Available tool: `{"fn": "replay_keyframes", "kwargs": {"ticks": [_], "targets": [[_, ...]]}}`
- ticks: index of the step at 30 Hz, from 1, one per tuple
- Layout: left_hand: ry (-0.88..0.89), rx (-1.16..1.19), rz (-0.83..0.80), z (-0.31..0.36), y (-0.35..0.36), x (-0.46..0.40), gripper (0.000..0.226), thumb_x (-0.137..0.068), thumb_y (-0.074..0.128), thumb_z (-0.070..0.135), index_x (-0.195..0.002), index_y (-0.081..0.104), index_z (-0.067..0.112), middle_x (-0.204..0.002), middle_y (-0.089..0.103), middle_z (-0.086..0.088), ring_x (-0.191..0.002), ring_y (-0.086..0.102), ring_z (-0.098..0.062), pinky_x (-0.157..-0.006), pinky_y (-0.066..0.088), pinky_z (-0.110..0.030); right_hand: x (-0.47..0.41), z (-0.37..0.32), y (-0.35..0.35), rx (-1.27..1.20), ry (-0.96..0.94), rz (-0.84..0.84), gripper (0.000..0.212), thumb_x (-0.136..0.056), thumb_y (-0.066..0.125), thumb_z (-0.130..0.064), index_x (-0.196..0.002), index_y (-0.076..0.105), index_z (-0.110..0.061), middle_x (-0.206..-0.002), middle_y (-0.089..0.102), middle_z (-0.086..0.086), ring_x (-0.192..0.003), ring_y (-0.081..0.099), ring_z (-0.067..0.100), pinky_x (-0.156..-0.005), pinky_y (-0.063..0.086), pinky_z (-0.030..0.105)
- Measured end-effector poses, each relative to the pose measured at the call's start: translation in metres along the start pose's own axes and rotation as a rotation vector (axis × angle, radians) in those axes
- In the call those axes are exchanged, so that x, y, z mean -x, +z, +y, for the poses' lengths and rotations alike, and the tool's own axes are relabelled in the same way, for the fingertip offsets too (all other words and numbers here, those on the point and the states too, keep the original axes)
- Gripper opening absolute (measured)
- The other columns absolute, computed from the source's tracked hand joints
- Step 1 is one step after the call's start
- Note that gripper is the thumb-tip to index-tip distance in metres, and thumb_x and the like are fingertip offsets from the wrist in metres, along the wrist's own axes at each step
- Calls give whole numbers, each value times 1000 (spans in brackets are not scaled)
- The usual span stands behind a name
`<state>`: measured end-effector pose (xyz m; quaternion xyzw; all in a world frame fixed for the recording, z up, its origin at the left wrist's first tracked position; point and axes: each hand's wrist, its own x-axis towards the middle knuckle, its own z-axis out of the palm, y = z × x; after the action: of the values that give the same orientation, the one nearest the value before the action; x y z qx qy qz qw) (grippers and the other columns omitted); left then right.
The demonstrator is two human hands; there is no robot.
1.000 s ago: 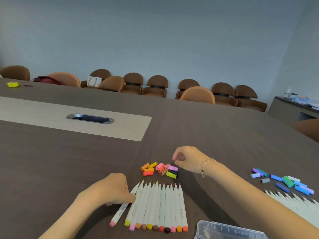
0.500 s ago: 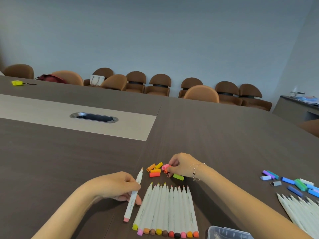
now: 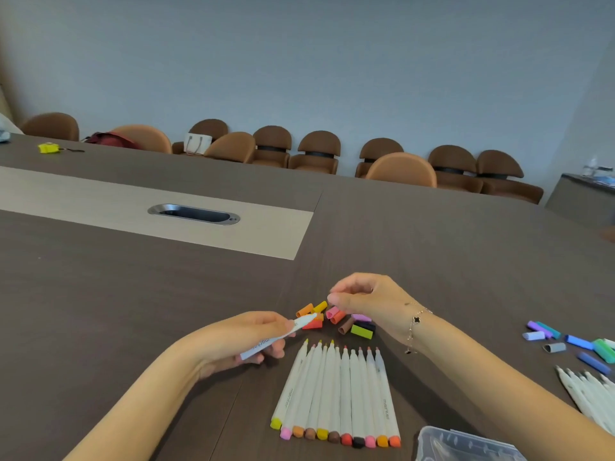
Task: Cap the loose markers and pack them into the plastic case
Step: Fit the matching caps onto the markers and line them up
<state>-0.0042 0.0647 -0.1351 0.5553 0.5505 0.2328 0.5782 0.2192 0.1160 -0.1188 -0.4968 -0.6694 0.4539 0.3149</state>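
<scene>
1 uncapped marker (image 3: 276, 337) is gripped in the left hand (image 3: 243, 341), tip toward the loose caps (image 3: 336, 319). Right hand (image 3: 366, 301) fingers are curled above them; whether anything is pinched cannot be told. Plastic case (image 3: 466, 444) lies near right on the worktop (image 3: 100, 311).

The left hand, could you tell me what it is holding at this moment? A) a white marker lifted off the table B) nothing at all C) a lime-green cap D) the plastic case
A: the left hand has its grip round a white marker, raised above the table with its tip pointing toward the pile of caps; the plastic case lies untouched at the bottom edge.
</scene>
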Motion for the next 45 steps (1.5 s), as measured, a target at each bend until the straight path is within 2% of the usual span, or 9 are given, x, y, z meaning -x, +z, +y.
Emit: {"fn": "replay_keyframes", "kwargs": {"ticks": [3, 6, 10, 13, 20, 31, 35, 40, 45], "targets": [[6, 36, 12, 1, -1, -1, 26, -93, 55, 35, -107, 64, 14, -74, 56, 1, -63, 51, -7, -57, 42, -17, -2, 5, -3, 17, 67, -10, 18, -79, 73, -29, -88, 72, -13, -84, 73, -1, -82, 69, 13, -81, 56, 30], [-3, -10, 7, 1, -2, -1, 26, -94, 53, 34, -108, 63, 14, -74, 55, 0, -60, 47, -7, -54, 39, -16, -2, 8, -3, 35, 150, -29, 17, -77, 76, -23, -91, 69, -17, -78, 73, -4, -74, 69, 9, -70, 55, 20], [-5, -16, 8, 2, -1, -2, 25, -95, 53, 32, -109, 62, 13, -75, 54, 0, -59, 45, -8, -53, 38, -16, 0, 6, -7, -246, 214, -82, 18, -83, 69, -12, -101, 70, -10, -88, 73, 3, -76, 70, 8, -66, 53, 17], [7, 5, 1, 2, -1, -2, 22, -94, 55, 27, -109, 65, 15, -74, 57, 1, -54, 44, -7, -51, 37, -14, 4, 5, -5, -332, 204, -110, 16, -86, 65, -9, -100, 70, -7, -89, 72, 4, -78, 69, 10, -65, 53, 16], [45, -9, -36, 1, -4, 0, 22, -92, 57, 28, -107, 69, 17, -73, 60, 2, -51, 45, -6, -50, 38, -14, 5, 5, -1, -275, 130, -69, 21, -84, 66, -12, -105, 71, -10, -102, 71, 7, -93, 70, 15, -71, 55, 17], [74, -42, -58, 7, -2, 6, 24, -93, 56, 28, -108, 69, 16, -70, 61, 6, -52, 45, -6, -52, 39, -13, 12, -1, -2, -172, 65, -100, 19, -88, 62, -13, -105, 71, -12, -92, 73, 0, -88, 68, 12, -72, 54, 17], [93, -39, -59, 7, -1, 6, 24, -94, 54, 28, -110, 68, 16, -73, 60, 4, -53, 43, -6, -54, 40, -14, 13, -3, 4, -116, 53, -122, 15, -85, 65, -15, -98, 74, -16, -92, 73, 3, -87, 67, 13, -81, 56, 24], [162, 45, -69, 9, -2, 9, 26, -95, 52, 25, -111, 67, 11, -65, 54, 7, -50, 33, -6, -49, 33, -14, 9, -11, 6, -148, 7, -123, 18, -85, 66, -15, -101, 74, -11, -84, 72, -1, -74, 67, 7, -64, 52, 14], [83, 89, -32, 15, -8, 13, 25, -95, 53, 22, -110, 69, 10, -68, 53, 3, -50, 37, -6, -50, 36, -15, -1, -17, 15, -171, 31, -131, 16, -85, 67, -13, -98, 74, -9, -82, 71, 2, -68, 65, 7, -65, 51, 15]]}}
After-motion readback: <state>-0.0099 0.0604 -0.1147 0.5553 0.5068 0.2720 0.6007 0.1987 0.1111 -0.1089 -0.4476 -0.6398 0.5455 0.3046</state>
